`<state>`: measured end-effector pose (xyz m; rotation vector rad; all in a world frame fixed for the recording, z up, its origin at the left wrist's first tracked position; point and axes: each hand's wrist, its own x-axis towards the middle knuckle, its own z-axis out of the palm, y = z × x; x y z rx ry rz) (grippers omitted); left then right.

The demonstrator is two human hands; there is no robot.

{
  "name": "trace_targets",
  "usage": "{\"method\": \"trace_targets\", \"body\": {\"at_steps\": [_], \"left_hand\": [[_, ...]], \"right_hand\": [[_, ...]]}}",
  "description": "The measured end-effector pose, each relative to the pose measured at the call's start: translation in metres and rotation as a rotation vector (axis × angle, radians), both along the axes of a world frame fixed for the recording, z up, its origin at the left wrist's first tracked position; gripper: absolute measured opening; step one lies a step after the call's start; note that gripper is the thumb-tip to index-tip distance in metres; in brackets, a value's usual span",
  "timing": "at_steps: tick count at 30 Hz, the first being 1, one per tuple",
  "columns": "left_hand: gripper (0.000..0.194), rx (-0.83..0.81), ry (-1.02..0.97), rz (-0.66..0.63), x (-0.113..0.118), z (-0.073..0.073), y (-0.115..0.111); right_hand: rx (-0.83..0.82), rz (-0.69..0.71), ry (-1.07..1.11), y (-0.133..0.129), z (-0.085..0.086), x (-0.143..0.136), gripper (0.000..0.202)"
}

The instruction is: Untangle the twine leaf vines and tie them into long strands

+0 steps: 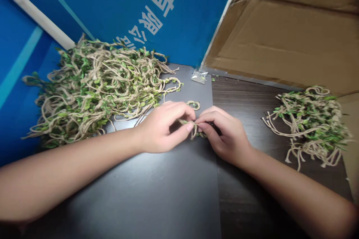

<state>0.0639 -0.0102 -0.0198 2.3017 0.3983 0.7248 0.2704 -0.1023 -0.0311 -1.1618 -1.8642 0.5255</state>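
Between my two hands is a short length of leafy twine (193, 130), mostly covered by my fingers. My left hand (168, 125) pinches it between thumb and fingertips. From the other side my right hand (224, 132) grips the same twine, thumb against forefinger, with the fingertips of both hands almost touching. A small twine loop (194, 104) sticks out just beyond my left fingers. Some green shows under my right fingertips. Whether the twine is knotted there is too small to tell.
A big tangled heap of leafy twine (103, 86) lies at the left, against a blue printed panel (117, 3). A smaller bundle (314, 123) lies at the right. Behind it stands a cardboard sheet (288, 37). A clear plastic scrap (199, 77) sits by the cardboard's corner.
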Motion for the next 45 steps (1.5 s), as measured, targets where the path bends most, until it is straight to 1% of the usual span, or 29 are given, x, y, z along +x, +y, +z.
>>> {"method": "trace_targets", "body": {"at_steps": [6, 12, 18, 21, 29, 32, 35, 41, 45], "left_hand": [[0.007, 0.071, 0.021, -0.046, 0.0005, -0.0029, -0.0002], [0.007, 0.144, -0.076, -0.016, 0.0007, -0.0038, 0.0009], [0.007, 0.205, -0.137, -0.003, -0.0004, -0.0019, 0.0019], [0.008, 0.227, -0.152, -0.001, -0.0012, -0.0020, 0.0020], [0.014, 0.307, -0.161, 0.057, -0.0020, -0.0052, 0.0015], [0.016, 0.345, -0.166, 0.069, -0.0023, -0.0060, 0.0011], [0.015, 0.339, -0.146, 0.074, -0.0023, -0.0057, 0.0007], [0.014, 0.284, -0.100, 0.107, -0.0005, -0.0022, -0.0007], [0.008, 0.276, -0.082, 0.123, -0.0003, -0.0008, -0.0027]], "right_hand": [[0.061, 0.025, -0.011, -0.0026, 0.0026, 0.0007, 0.018], [0.129, 0.022, -0.038, -0.0029, 0.0040, 0.0020, 0.019], [0.178, -0.036, -0.053, -0.0031, 0.0069, 0.0020, 0.014], [0.170, -0.059, -0.058, -0.0029, 0.0061, 0.0026, 0.012], [0.093, -0.038, -0.043, -0.0024, 0.0008, 0.0040, 0.018], [0.063, -0.034, -0.059, -0.0012, -0.0003, 0.0051, 0.014], [0.074, -0.018, -0.096, -0.0008, 0.0000, 0.0060, 0.009], [0.160, -0.045, -0.174, -0.0019, 0.0007, 0.0045, 0.007], [0.220, -0.064, -0.212, -0.0021, 0.0002, 0.0030, 0.009]]}}
